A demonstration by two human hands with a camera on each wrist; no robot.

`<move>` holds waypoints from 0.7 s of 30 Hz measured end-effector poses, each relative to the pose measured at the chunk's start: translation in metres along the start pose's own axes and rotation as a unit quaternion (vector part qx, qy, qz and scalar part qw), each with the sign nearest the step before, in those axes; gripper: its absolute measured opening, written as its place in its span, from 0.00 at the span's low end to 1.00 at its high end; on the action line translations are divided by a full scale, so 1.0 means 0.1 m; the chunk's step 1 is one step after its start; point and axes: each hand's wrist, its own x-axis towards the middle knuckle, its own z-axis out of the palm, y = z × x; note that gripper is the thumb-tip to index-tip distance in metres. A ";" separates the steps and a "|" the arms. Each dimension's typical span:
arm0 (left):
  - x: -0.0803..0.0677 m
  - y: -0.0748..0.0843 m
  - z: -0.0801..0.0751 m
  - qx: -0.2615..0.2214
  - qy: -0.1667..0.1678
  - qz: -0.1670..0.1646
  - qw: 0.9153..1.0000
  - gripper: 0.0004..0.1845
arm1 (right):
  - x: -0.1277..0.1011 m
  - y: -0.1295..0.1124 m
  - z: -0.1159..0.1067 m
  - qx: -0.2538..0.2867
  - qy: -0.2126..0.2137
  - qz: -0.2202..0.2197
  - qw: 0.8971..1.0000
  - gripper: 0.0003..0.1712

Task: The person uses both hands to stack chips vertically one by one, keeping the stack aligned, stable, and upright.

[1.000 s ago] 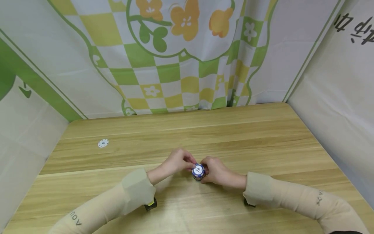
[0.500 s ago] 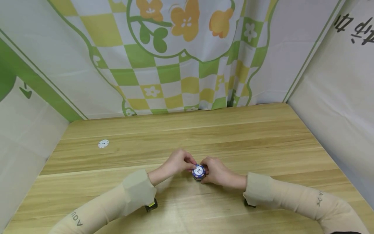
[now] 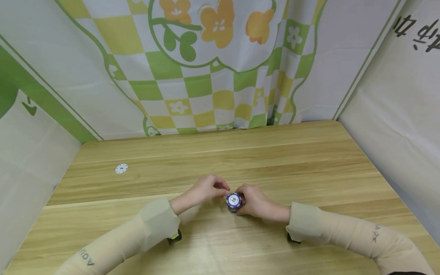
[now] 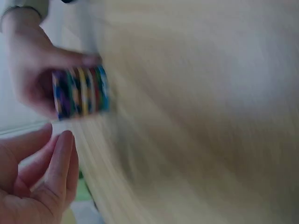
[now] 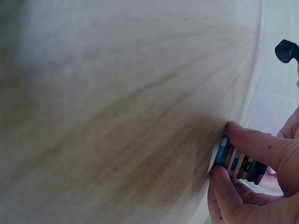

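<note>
A stack of poker chips [image 3: 234, 201] stands on the table in front of the person; its top chip is blue with a white centre marked 10. The right hand [image 3: 257, 202] holds the stack from the right, thumb and fingers round its sides. In the right wrist view the stack [image 5: 240, 161] shows several chips in blue, green, red, white and yellow between thumb and fingers. The left hand [image 3: 205, 190] is just left of the stack. In the left wrist view the left hand [image 4: 39, 175] has its fingers loosely bent, with nothing between them and a gap to the chips.
A single white poker chip [image 3: 121, 168] lies flat at the left of the wooden table [image 3: 292, 160]. A patterned curtain [image 3: 213, 99] hangs behind the far edge. White sheets hang at both sides.
The left hand has let go of the top chip and drawn back slightly to the left. The right hand and the stack have stayed in place.
</note>
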 end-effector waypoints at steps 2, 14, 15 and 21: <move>0.01 -0.05 -0.05 0.038 -0.005 0.035 0.999 0.06 | 0.00 0.00 0.00 -0.001 0.000 0.005 1.000 0.28; -0.02 -0.33 -0.39 0.308 -0.034 0.177 0.934 0.10 | 0.00 -0.01 0.00 -0.001 0.002 0.010 1.000 0.28; -0.03 -0.35 -0.42 0.323 -0.033 0.185 0.928 0.09 | 0.00 -0.02 0.01 -0.002 0.002 0.010 1.000 0.28; -0.04 -0.53 -0.58 0.377 -0.013 0.222 0.899 0.06 | -0.01 -0.02 0.00 -0.006 0.002 0.006 1.000 0.28</move>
